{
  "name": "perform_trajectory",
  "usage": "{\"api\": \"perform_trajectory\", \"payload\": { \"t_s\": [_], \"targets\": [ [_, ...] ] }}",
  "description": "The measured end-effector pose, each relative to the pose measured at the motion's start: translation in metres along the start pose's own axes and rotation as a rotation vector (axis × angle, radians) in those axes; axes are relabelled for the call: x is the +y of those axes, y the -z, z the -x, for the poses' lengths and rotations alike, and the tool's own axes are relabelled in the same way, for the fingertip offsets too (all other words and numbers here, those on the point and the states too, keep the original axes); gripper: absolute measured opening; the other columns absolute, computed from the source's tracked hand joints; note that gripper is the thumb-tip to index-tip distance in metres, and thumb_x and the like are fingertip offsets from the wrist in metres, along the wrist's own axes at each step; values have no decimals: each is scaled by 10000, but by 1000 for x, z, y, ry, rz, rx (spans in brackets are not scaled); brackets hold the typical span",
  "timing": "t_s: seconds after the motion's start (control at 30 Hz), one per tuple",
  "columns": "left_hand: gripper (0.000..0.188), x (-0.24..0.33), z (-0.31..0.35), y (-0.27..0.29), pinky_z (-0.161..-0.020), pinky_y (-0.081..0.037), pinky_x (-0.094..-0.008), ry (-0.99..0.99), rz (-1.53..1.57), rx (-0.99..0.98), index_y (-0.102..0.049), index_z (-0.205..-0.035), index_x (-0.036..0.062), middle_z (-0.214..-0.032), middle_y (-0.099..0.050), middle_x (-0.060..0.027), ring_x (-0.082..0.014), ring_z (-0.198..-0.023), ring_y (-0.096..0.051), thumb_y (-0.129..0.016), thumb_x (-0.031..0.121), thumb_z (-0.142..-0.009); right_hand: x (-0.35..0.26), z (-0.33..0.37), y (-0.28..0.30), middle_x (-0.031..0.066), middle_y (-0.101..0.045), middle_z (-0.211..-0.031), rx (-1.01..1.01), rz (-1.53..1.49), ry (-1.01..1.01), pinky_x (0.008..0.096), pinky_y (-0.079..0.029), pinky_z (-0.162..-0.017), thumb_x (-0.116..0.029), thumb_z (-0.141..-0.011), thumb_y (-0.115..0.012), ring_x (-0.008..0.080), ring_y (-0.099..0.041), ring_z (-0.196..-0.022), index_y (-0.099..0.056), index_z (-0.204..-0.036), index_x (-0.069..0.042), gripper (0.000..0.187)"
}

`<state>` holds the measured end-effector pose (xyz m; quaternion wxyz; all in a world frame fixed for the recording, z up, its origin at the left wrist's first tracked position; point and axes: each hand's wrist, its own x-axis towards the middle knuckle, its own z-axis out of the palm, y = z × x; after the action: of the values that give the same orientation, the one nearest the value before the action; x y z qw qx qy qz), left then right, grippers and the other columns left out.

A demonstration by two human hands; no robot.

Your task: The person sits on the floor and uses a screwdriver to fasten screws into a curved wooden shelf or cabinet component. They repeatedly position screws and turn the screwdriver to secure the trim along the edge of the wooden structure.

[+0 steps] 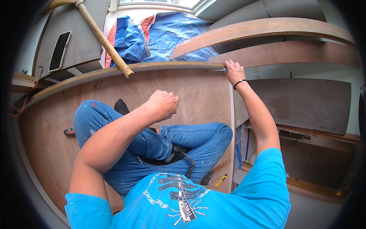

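Observation:
My right hand (pixel 235 71) is at the far right corner of the wooden panel I sit on, its fingers closed round a slim tool with a thin metal shaft (pixel 218 70). The shaft points left along the panel's raised edge strip (pixel 160 66); its kind is too small to tell for sure. My left hand (pixel 164 104) hovers over my crossed legs, fingers curled into a fist. Whatever it may hold is hidden. Beneath both hands lies the brown plywood panel (pixel 198 91).
A long wooden handle (pixel 101 36) juts over the edge at the far left, near a phone (pixel 60 50) on a grey board. Beyond the edge are a blue tarp (pixel 164 36) and curved wooden boards (pixel 267 28). A yellow utility knife (pixel 221 181) and a red-handled tool (pixel 69 131) lie on the panel.

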<state>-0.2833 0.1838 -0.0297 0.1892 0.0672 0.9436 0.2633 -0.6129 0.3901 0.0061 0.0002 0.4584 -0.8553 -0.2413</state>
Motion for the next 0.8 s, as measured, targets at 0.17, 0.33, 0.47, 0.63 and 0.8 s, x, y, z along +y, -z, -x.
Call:
{"api": "perform_trajectory", "payload": {
  "t_s": [0.17, 0.33, 0.47, 0.63, 0.8],
  "targets": [
    [440, 2, 0, 1, -862, -565, -460, -11, -9, 7, -625, -1232, 31, -1109, -716, -178, -346, -1057, -711, -729, 354, -953, 4, -1, -13, 135, -706, -1178, -74, 50, -166, 524, -547, -914, -255, -1012, -584, 354, -678, -1106, -692, -1152, -105, 232],
    [436, 2, -1, 0, -858, -564, -462, -9, -7, 4, -623, -1227, 32, -1100, -715, -177, -345, -1048, -713, -727, 355, -954, 2, -10, -6, 101, -702, -1142, -269, 108, -158, 509, -551, -904, -172, -1007, -534, 353, -669, -1126, -691, -1124, -130, 201],
    [426, 1, 1, 3, -851, -563, -464, -1, 3, -4, -623, -1213, 33, -1091, -716, -173, -345, -1046, -713, -724, 357, -956, -9, -1, -6, 107, -709, -1123, 42, 62, -70, 484, -561, -907, -173, -1019, -509, 339, -685, -1112, -699, -1096, -110, 214],
    [431, 2, 1, 3, -845, -562, -463, -17, 7, 4, -622, -1222, 35, -1084, -715, -172, -349, -1040, -713, -724, 358, -956, -12, 8, -14, 106, -710, -1121, -84, -38, -120, 465, -562, -917, -188, -951, -656, 332, -695, -1084, -717, -1079, -119, 158],
    [457, -2, 2, 4, -848, -563, -458, 15, 7, 17, -617, -1257, 37, -1086, -711, -168, -346, -1042, -712, -724, 363, -955, -17, 44, -17, 79, -769, -1049, -335, -388, -200, 435, -547, -899, -269, -792, -877, 274, -718, -1045, -777, -1068, -175, 308]
  ]
}}
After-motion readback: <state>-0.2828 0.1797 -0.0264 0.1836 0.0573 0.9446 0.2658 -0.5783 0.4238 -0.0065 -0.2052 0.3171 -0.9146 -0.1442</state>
